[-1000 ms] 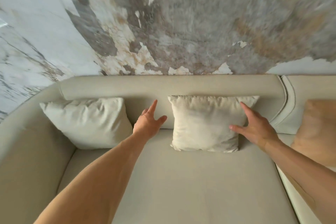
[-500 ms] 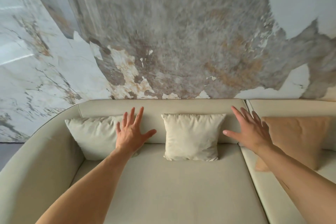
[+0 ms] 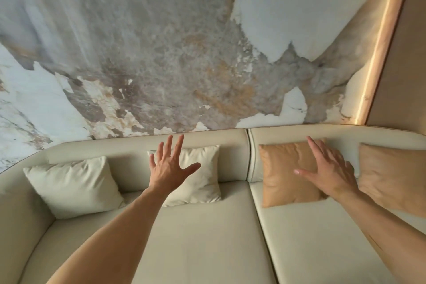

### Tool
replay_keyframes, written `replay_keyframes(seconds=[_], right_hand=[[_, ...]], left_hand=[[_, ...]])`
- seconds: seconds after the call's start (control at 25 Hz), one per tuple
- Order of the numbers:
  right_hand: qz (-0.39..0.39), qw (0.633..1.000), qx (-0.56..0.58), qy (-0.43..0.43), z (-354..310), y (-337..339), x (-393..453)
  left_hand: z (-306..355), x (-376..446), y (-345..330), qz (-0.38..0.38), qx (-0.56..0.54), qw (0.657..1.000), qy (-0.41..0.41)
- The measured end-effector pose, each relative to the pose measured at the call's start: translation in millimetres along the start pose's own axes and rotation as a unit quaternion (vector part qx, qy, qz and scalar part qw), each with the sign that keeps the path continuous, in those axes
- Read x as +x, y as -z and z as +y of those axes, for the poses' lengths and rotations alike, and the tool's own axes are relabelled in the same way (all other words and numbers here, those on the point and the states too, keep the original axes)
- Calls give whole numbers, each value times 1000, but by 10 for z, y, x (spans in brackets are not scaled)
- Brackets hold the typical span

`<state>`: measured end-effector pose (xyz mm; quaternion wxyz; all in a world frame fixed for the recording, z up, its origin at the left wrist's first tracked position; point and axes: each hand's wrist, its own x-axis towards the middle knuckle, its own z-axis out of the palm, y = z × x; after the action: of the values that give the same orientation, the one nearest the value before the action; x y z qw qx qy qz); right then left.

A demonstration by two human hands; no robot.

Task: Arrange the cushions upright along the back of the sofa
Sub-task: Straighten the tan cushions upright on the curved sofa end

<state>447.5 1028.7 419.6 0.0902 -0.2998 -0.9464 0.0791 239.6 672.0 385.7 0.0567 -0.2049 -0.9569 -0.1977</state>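
Head view shows four cushions [image 3: 288, 173] upright along the sofa [image 3: 207, 237] back, my left hand [image 3: 169, 167] and right hand [image 3: 327, 172] spread, grasping nothing, little left.

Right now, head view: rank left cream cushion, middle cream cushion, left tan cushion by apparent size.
1. Left cream cushion, looks largest.
2. Left tan cushion and middle cream cushion: look close, hands cover part of each, so unranked.
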Motion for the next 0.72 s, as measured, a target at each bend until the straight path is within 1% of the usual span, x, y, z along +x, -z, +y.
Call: replay_keyframes(seconds=[0.2, 0.36, 0.52, 0.72], right_hand=[[-13, 998, -1, -55, 859, 58, -244], [-7, 996, -6, -86, 1389, 0, -340], [-20, 993, -32, -110, 1648, -34, -286], [-36, 990, -61, -118, 1760, 30, 38]], left_hand=[[816, 58, -296, -38, -8, 998, -44], [1336, 183, -629, -67, -27, 994, -84], [1640, 343, -985, -99, -25, 990, -99], [1719, 713, -1201, -100, -23, 987, -120]])
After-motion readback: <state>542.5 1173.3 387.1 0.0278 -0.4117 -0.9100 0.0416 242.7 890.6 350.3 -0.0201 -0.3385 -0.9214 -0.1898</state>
